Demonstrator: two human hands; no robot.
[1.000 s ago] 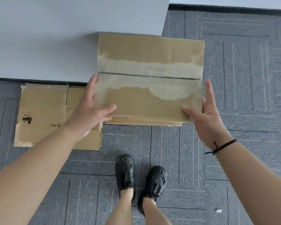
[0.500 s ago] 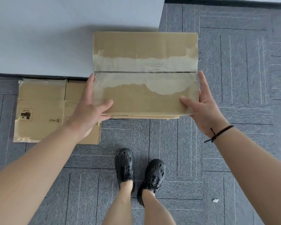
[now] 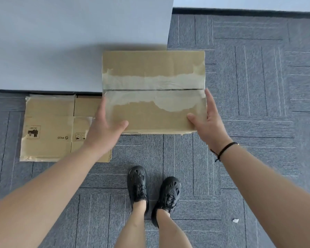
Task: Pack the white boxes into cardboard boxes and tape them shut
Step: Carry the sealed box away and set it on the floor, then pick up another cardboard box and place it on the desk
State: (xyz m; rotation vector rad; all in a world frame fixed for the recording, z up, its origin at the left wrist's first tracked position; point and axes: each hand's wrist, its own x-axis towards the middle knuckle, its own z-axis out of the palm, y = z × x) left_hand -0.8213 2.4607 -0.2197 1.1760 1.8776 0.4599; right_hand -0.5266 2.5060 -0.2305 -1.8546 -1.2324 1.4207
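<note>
Two hands hold one closed cardboard box [image 3: 153, 90] from its sides, above grey carpet [image 3: 258, 86]. Left hand [image 3: 104, 129]: fingers straight along the box's left edge, thumb laid over the near top flap. Right hand [image 3: 207, 120]: fingers straight up the right edge, thumb on the top near the front corner. Neither hand curls round the box; both press it flat between palms. Box top shows two flaps meeting at a dark centre seam, with pale torn patches on either side of it. Far left corner of the box overlaps the edge of a white tabletop [image 3: 61, 42]; whether it rests on it, cannot tell. Flattened cardboard [image 3: 50, 127] lies on the carpet to the left, partly under the table edge, printed marks visible. Black cord bracelet [image 3: 224, 149] on the right wrist. Black shoes [image 3: 154, 187] stand below the box. Small white scrap [image 3: 235, 220] on the carpet at lower right.
</note>
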